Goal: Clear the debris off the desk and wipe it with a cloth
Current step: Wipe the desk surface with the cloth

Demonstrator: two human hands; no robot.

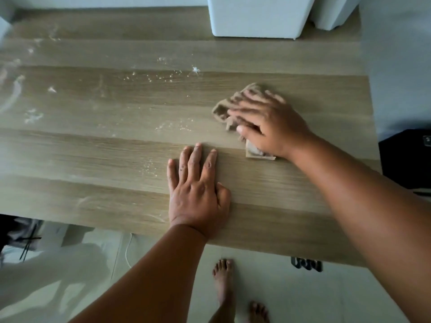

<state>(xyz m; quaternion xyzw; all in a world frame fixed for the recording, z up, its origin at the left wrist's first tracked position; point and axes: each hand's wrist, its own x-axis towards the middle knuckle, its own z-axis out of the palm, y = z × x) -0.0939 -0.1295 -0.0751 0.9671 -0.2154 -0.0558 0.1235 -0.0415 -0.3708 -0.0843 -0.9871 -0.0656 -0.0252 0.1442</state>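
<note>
I am wiping the desk [93,148] with the cloth [229,106], and my right hand [268,127] lies flat on top of it, fingers spread and stretched out, pressing it down rather than clutching it. The fingertips are blurred, so I cannot say exactly how each one sits. To do this stroke well I judge I should keep the palm's weight even across the cloth and sweep leftward in long overlapping passes, so the crumbs [161,76] gather ahead of the cloth instead of scattering off the near edge.

My left hand [198,183] rests open and flat on the bare wood, near the front edge, holding nothing; it steadies me as I lean.

The cloth sits on the right part of the desk, bunched under and just beyond my right fingers, with a corner poking out by my wrist. It is to the right of and farther away than my left hand, close but not touching it.

The white crumbs and smears lie to the left of the cloth, spread across the middle and far left of the top, well apart from both hands. A white box [256,17] stands at the far edge, beyond the cloth.
</note>
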